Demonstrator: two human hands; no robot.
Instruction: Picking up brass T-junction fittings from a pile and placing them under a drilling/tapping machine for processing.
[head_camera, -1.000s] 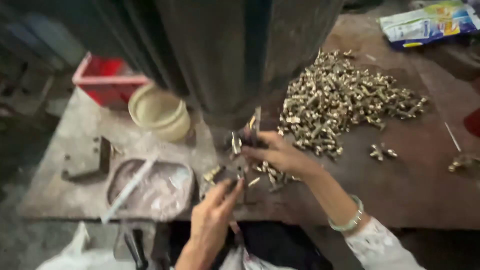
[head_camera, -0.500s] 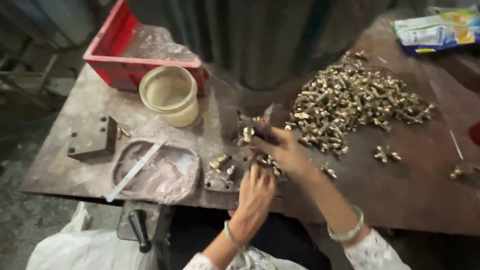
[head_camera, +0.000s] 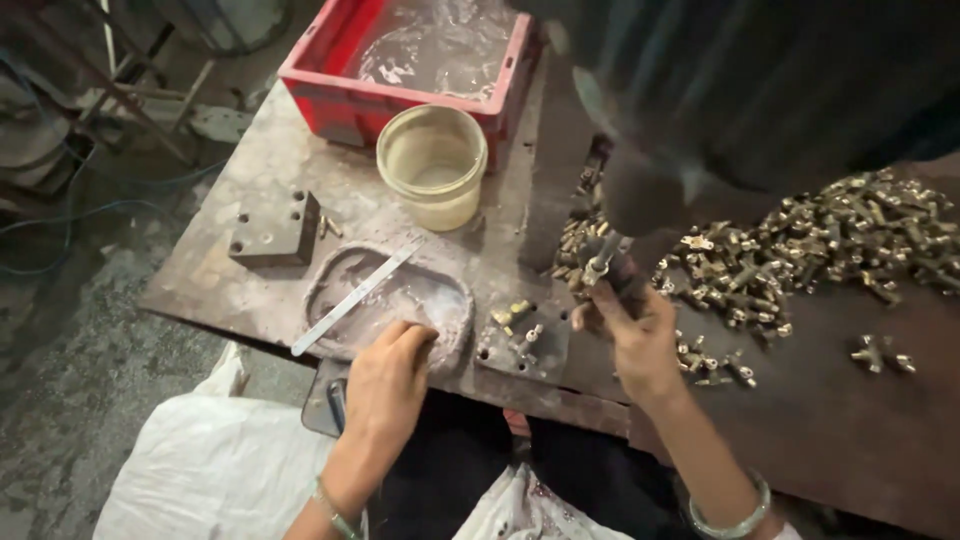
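Right hand (head_camera: 635, 335) clamped on brass fitting (head_camera: 604, 262) under press. Left hand (head_camera: 388, 378) curled, seemingly empty, by tray (head_camera: 330, 290). Two fittings on jig plate (head_camera: 545, 350); big pile (head_camera: 830, 240) left.

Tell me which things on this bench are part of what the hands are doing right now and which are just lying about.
In use:
right hand at the press tool's metal tip
pile of small brass fittings
dark drilled fixture plate
left hand on shallow plastic-lined tray

Lying about:
red plastic crate
cream round tub
grey steel block
flat steel strip
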